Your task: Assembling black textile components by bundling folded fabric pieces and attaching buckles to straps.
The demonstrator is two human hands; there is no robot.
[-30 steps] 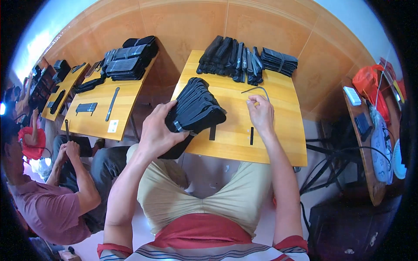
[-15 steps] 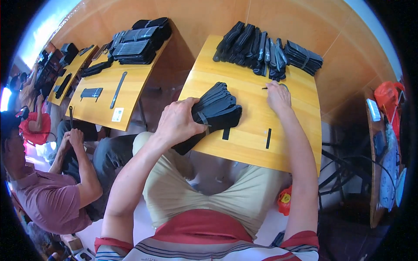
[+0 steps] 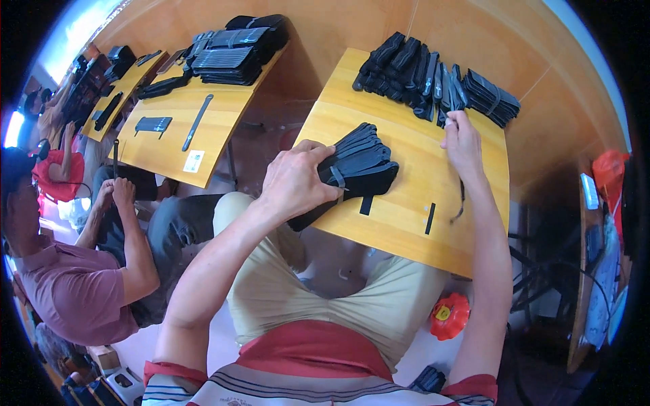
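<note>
Bench of yellow wood sits directly ahead of the person, its near edge above the lap. Left hand is curled shut around a fanned bundle of flat black strips, thumb side toward the person; the bundle rests on the bench near its near-left corner and partly overhangs that edge. The bundle's long axis runs from the near-left corner toward the middle of the bench, fanning wider at the far end.

Right hand reaches toward the far edge, fingers closed in a pinch on one end of a thin black strap that trails back from the hand toward the near edge. The fingertips lie just beside the row of black pieces stacked on edge along the far edge; whether they touch that row cannot be told.

Governing relation: the row lies beyond the right hand, toward the far edge, well apart from the left hand. The right hand is clearly the nearer of the two.

Two short loose black strips lie flat between the hands, near the near edge, both running near to far.

Second bench to the left carries more black stacks and a long dark bar. Another person in a mauve shirt sits beside it. A red object lies on the floor under the near-right corner.
</note>
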